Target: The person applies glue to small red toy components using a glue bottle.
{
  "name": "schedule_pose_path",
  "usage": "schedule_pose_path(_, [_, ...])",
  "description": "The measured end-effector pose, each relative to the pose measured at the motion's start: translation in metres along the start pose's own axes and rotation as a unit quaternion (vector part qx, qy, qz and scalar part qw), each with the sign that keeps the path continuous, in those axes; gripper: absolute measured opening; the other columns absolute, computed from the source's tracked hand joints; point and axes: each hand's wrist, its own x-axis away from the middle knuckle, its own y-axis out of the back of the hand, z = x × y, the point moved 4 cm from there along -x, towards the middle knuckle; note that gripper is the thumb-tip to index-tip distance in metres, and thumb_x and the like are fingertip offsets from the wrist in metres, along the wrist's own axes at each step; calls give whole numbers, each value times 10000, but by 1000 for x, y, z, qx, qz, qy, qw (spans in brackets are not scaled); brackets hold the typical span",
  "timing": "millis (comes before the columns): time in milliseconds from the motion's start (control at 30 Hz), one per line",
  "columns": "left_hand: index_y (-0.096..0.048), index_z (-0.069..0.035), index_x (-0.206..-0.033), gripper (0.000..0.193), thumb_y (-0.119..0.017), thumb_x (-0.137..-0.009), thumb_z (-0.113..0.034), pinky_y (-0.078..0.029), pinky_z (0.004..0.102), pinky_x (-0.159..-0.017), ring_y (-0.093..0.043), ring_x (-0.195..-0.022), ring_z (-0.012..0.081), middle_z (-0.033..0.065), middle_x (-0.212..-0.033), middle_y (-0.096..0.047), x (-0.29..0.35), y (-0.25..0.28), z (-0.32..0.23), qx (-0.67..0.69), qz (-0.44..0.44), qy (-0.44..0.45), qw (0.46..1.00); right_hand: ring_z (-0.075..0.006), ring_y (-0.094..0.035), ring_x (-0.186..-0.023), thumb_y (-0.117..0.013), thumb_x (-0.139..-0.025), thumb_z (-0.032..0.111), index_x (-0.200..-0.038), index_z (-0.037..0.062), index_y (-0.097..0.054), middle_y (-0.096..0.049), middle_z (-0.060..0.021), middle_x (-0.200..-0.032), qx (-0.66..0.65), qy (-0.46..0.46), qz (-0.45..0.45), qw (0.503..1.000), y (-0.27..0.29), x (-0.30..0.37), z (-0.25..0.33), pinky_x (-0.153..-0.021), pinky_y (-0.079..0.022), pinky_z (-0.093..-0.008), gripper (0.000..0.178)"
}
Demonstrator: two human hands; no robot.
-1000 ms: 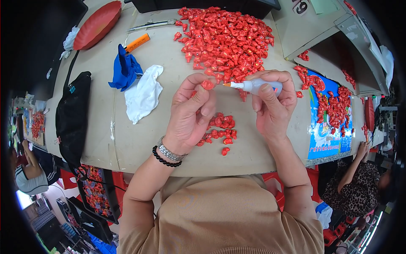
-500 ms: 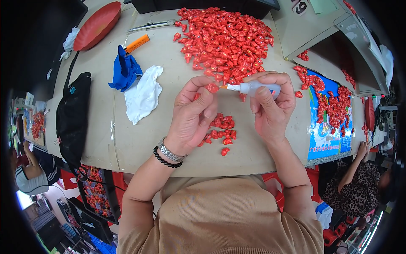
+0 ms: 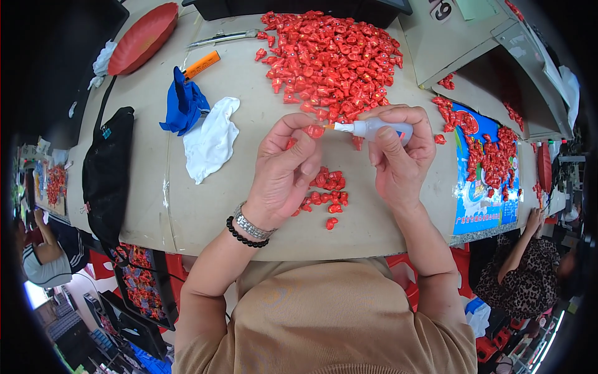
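Observation:
My left hand (image 3: 285, 168) pinches a small red plastic piece (image 3: 315, 131) between thumb and forefinger. Another bit of red shows lower in the same hand. My right hand (image 3: 403, 153) is closed around a small clear glue bottle (image 3: 375, 129) with a white neck and a thin orange-brown tip. That tip points left and meets, or nearly meets, the red piece. Beyond both hands lies a big heap of similar red pieces (image 3: 336, 62). A smaller group of red pieces (image 3: 327, 197) rests on the table between my wrists.
At left lie a blue cloth (image 3: 185, 103), a white cloth (image 3: 212, 138), an orange marker (image 3: 202, 64), a black bag (image 3: 109, 174) and a red tray (image 3: 143, 38). Tweezers (image 3: 224, 38) sit near a black bin (image 3: 299, 7). More red pieces cover a blue sheet (image 3: 467, 206) at right. Other people sit both sides.
Almost nothing differs. The red piece in my left hand has shifted very slightly right and down, toward the bottle tip.

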Motion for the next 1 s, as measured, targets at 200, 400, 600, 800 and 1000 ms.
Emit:
schedule_pose_path(200, [-540, -83, -1071, 192, -592, -887, -93, -302, 162, -435, -397, -586, 53, 53, -1074, -602, 0, 0, 0, -2, -3, 2, 1000, -86, -602, -760, -588, -858, 22, -975, 41, -517, -641, -102, -943, -10, 11, 8, 1000, 1, 0, 0, -521, -424, -170, 138])
schedule_pose_path(400, [-540, -87, -1069, 181, -586, -894, -98, -301, 163, -437, -397, -585, 52, 47, -1072, -600, 0, 0, -1, -8, 1, 3, 1000, -74, -590, -737, -589, -861, 28, -975, 43, -519, -644, -105, -941, -2, 0, 4, 1000, 0, 0, -1, -506, -409, -166, 134])
schedule_pose_path(600, [-544, -91, -1065, 174, -584, -897, -104, -300, 164, -432, -398, -582, 50, 32, -1051, -592, 0, 0, -3, 1, 2, 5, 1000, -69, -587, -720, -591, -865, 41, -969, 46, -520, -652, -109, -929, -15, 6, 1, 1000, 3, -2, 2, -497, -397, -160, 126])
schedule_pose_path(800, [-545, -92, -1063, 168, -582, -899, -106, -297, 164, -429, -398, -580, 50, 22, -1030, -582, -1, 1, -2, 3, 5, 5, 1000, -71, -587, -718, -587, -862, 31, -965, 46, -519, -653, -111, -927, -11, 9, -2, 1000, 3, -2, 1, -496, -396, -159, 125])
schedule_pose_path(1000, [-547, -92, -1061, 163, -578, -901, -105, -296, 165, -428, -395, -578, 50, 21, -1026, -582, -1, 1, -3, 6, 8, 6, 1000, -65, -582, -711, -581, -857, 16, -965, 45, -517, -653, -107, -928, -8, 5, -4, 1000, 2, -2, 0, -497, -396, -159, 129])
